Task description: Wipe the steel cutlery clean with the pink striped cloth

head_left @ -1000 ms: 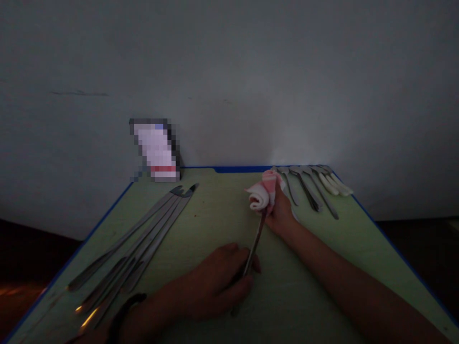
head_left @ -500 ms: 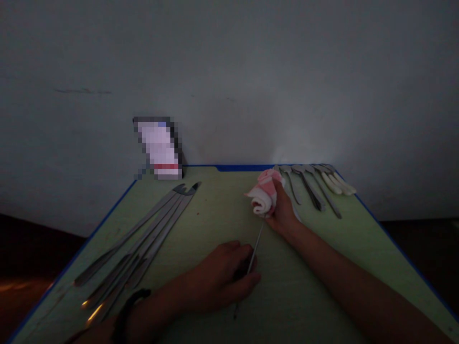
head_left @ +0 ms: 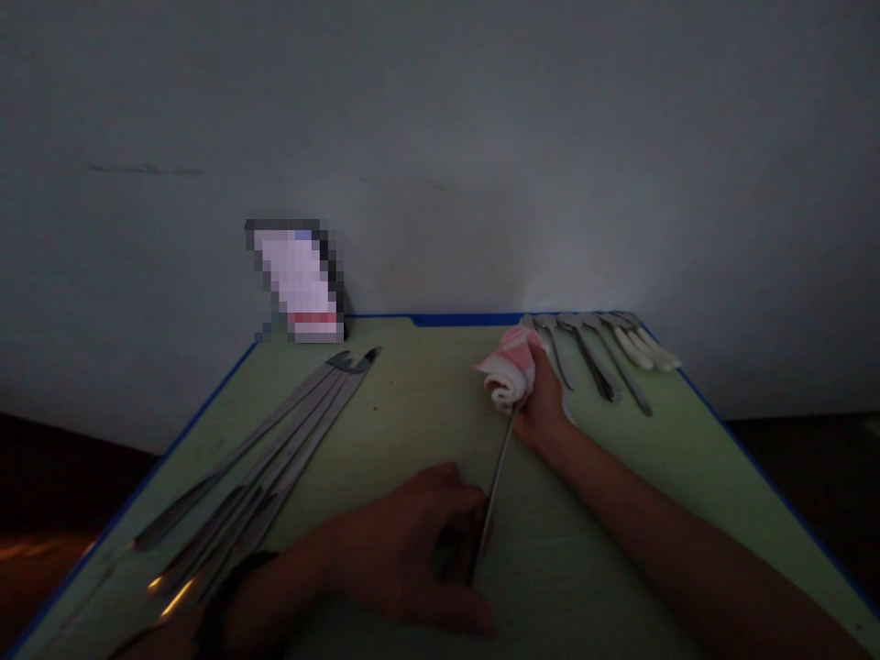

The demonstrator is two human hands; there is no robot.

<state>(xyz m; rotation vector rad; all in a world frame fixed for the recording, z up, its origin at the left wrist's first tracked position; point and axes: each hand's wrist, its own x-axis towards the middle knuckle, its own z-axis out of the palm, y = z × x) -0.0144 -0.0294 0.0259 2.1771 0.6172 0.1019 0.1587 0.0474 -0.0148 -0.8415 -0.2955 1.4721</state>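
Note:
My right hand (head_left: 544, 403) grips a rolled pink-and-white cloth (head_left: 509, 371), closed around the far part of a slim metal utensil (head_left: 496, 477). The utensil is seen nearly edge-on and its far end is hidden in the cloth, so I cannot tell its kind. It slants down toward me, its near part lying beside the curled fingers of my left hand (head_left: 412, 550). The left thumb stands apart from those fingers, with a gap between, below the utensil's near end. A dark band circles the left wrist.
Several long metal table knives (head_left: 275, 458) lie fanned out on the left of the pale green table (head_left: 412, 412). Spoons and other cutlery (head_left: 591, 357), some white-handled, lie at the back right. A blurred phone (head_left: 299, 280) leans against the wall (head_left: 440, 183).
My left thumb has moved down and away from the fingers, widening the gap around the utensil. The utensil's near part shows more plainly. The right hand and cloth have hardly shifted.

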